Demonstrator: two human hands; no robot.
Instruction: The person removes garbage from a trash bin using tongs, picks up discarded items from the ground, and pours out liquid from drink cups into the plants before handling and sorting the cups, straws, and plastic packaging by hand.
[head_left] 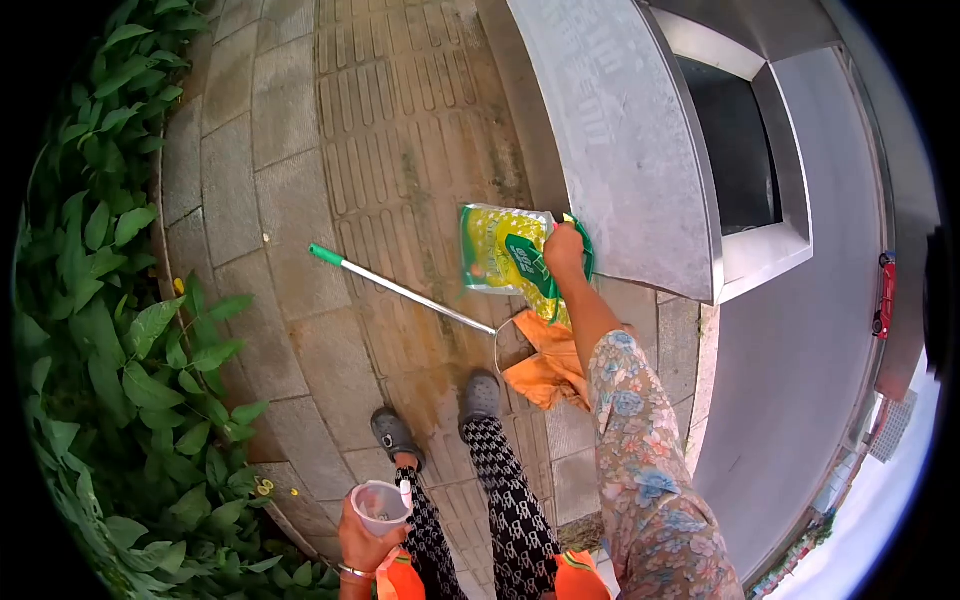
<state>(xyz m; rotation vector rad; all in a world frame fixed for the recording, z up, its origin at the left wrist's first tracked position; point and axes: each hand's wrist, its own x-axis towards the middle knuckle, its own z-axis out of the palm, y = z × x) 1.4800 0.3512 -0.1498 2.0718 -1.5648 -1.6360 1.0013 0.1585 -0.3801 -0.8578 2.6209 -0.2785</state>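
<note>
My left hand (365, 545), with a bracelet at the wrist, is wrapped round a clear plastic cup (372, 497) low in the view. A small white piece shows at the cup's rim; what lies inside is hard to make out. My right arm is stretched forward in a floral sleeve. My right hand (566, 252) is closed on the top edge of a yellow and green plastic bag (490, 245), beside the grey metal structure. Below the bag, a silver pole (415, 297) with a green end lies over the pavement. Its wire hoop carries an orange cloth (545, 372), partly hidden by my right arm.
A grey metal structure (630, 150) with a dark framed opening (732, 145) stands on the right. Leafy plants (150, 390) border the paving (290, 190) on the left. My feet in grey clogs (481, 396) stand on it. A road (800, 330) with a red vehicle (885, 295) lies beyond.
</note>
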